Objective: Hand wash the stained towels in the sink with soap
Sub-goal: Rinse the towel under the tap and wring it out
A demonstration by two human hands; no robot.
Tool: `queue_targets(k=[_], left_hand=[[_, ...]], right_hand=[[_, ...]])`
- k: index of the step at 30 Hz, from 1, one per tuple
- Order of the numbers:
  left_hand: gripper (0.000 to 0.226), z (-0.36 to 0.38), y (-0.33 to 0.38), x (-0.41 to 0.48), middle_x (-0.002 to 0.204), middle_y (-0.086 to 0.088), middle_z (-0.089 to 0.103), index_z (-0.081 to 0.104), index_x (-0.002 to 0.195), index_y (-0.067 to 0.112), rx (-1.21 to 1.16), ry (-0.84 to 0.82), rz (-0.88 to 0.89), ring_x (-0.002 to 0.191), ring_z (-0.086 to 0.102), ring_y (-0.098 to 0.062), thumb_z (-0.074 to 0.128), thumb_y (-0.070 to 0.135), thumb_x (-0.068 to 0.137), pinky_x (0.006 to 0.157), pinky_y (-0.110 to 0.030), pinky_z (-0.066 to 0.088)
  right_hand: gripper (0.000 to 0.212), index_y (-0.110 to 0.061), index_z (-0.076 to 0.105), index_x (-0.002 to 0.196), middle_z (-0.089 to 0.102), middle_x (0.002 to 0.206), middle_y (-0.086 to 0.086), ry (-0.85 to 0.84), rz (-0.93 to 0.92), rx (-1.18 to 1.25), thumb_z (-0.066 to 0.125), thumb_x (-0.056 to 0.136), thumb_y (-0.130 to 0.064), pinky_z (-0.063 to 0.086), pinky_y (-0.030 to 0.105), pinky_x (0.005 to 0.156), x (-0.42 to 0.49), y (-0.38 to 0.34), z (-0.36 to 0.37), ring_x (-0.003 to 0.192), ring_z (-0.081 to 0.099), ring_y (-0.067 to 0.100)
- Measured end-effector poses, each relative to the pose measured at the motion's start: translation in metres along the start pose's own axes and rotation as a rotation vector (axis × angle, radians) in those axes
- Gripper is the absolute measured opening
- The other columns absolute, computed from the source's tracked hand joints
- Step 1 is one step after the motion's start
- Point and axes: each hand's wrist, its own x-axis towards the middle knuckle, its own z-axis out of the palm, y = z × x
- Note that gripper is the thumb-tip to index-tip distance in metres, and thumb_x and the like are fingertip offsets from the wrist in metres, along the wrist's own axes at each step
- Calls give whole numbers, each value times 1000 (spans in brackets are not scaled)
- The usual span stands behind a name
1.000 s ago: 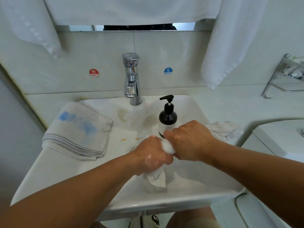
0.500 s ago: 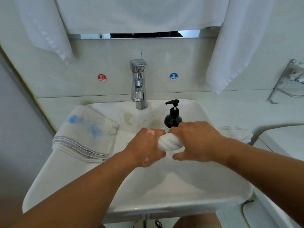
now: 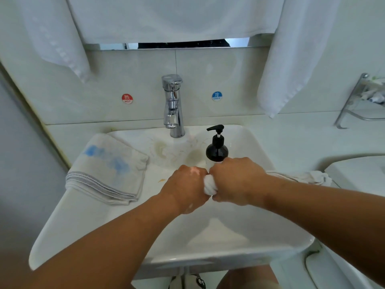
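White terry cloth, a small towel (image 3: 210,185) twisted into a tight rope, sat at the centre of the frame above the basin of the sink (image 3: 229,243), clamped between two fists. The left hand (image 3: 187,190) gripped one end and the right hand (image 3: 237,181) the other. Both had fingers curled hard round the cloth and knuckles nearly touching, so only a short knot of fabric showed between them. Its long axis ran roughly left to right across the frame. One end pointed toward the folded blue-stained towel (image 3: 108,170) on the left rim and the other toward the crumpled white towel (image 3: 308,177) on the right rim; both ends were hidden inside the fists. Pale patches on the left hand may have been suds, though the view was too soft to be sure. If so, the likeliest trouble was a soapy grip slipping mid-twist and the towel dropping into the basin. The right hand also sat just in front of the black soap pump bottle (image 3: 217,150), so a wide turn of that wrist could tip it over.
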Motion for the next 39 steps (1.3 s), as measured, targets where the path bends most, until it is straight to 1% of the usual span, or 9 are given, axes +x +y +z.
queue_targets(k=[5, 9, 14, 21, 24, 29, 32, 37, 39], left_hand=[[16, -5, 9, -1, 92, -7, 70, 68, 98, 8, -154, -85, -82, 84, 65, -26, 63, 20, 88, 59, -23, 40], [12, 0, 9, -3, 79, -4, 68, 68, 87, 10, -356, -124, -198, 71, 62, -22, 69, 18, 78, 55, -26, 42], [12, 0, 9, -1, 70, -6, 67, 69, 83, 8, -540, -128, -289, 58, 55, -17, 70, 15, 73, 52, -27, 43], [28, -8, 3, -2, 87, 4, 69, 66, 97, 23, -494, -13, -146, 75, 65, -17, 80, 28, 73, 61, -31, 53], [36, -10, -5, -7, 87, 4, 68, 65, 98, 27, -615, -92, -162, 72, 67, -18, 85, 33, 69, 55, -26, 50], [23, -3, -4, -7, 68, 6, 57, 53, 71, 26, -388, -25, -111, 58, 51, -14, 74, 16, 73, 47, -17, 33], [12, 0, -3, -6, 70, 4, 60, 59, 82, 22, -314, 115, -11, 60, 54, -19, 68, 15, 80, 52, -24, 41], [12, 4, -4, -6, 80, 1, 68, 64, 94, 20, -213, 271, 60, 66, 62, -22, 71, 20, 84, 59, -33, 53], [14, 6, -6, -6, 82, 0, 68, 65, 97, 19, -172, 235, 45, 68, 63, -23, 71, 19, 84, 61, -35, 55]], right_hand=[[11, -25, 50, 93, 65, 88, -2, 177, -72, -119, 55, 87, -33, 35, 31, 62, -1, -2, 5, 67, 51, 25], [12, -24, 51, 97, 66, 84, -3, 285, -126, -140, 52, 89, -32, 30, 31, 58, -1, 2, 13, 62, 46, 26], [39, -24, 40, 66, 46, 43, -7, 391, -128, -221, 76, 50, -26, -1, 19, 52, 5, 10, 17, 36, 21, 22], [32, -21, 52, 72, 47, 49, -6, 552, -160, -173, 78, 55, -28, 7, 21, 48, 3, 19, 15, 38, 27, 23], [33, -20, 59, 76, 49, 55, -6, 587, -214, -130, 83, 53, -26, 23, 23, 44, 1, 29, 14, 40, 44, 24], [41, -32, 61, 107, 60, 90, -10, 236, -171, -69, 69, 77, -59, 48, 34, 67, -15, 26, -6, 78, 59, 18], [55, -27, 63, 80, 56, 74, -11, 68, -123, -36, 66, 65, -81, 39, 30, 59, -10, 19, -43, 68, 54, 8], [38, -27, 64, 91, 67, 78, -8, -329, -23, 272, 83, 69, -52, 46, 27, 60, 7, 8, -43, 73, 64, 12], [29, -24, 63, 88, 66, 71, -5, -318, 1, 247, 81, 73, -41, 44, 26, 56, 6, 2, -32, 64, 63, 13]])
